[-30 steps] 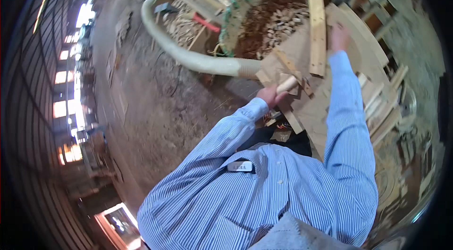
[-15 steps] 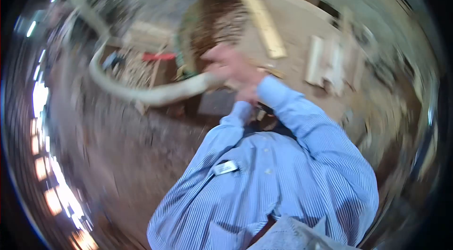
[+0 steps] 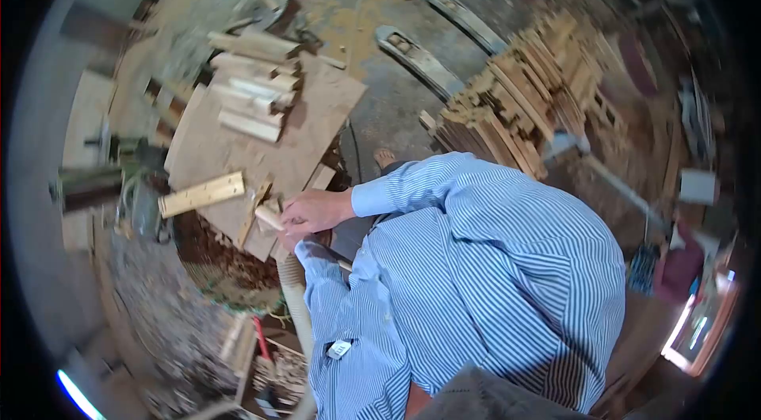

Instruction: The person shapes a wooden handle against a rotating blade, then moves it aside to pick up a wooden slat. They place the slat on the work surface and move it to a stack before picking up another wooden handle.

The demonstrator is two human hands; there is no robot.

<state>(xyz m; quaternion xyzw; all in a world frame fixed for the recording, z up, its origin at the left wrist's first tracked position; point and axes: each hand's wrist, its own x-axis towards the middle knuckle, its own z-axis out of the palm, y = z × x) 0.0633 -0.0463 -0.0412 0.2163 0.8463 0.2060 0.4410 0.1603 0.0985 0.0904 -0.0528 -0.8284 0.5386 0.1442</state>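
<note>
My right hand (image 3: 323,209) is closed at the table's near edge, its fingers around the end of a small pale wooden piece (image 3: 269,219). Just below and partly behind it is my left hand (image 3: 292,238), close to the same piece; its fingers are mostly hidden. A slim wooden strip (image 3: 255,210) lies beside the piece. Farther left, a flat wooden bar with small holes (image 3: 202,194) rests across the edge of the board-topped table (image 3: 277,164). Several pale wood blocks (image 3: 252,87) lie grouped on the table's far part.
A large stack of wooden pieces (image 3: 515,103) stands at upper right, near two long metal parts (image 3: 420,62) on the floor. A ribbed hose (image 3: 294,293) runs down beside my left sleeve. At the bottom is a box of wood scraps (image 3: 277,372) with a red-handled tool (image 3: 261,338).
The view has swung round, so the table now appears at left and the wood stack has come into sight. My hands now sit together at the table edge, by the small wooden piece.
</note>
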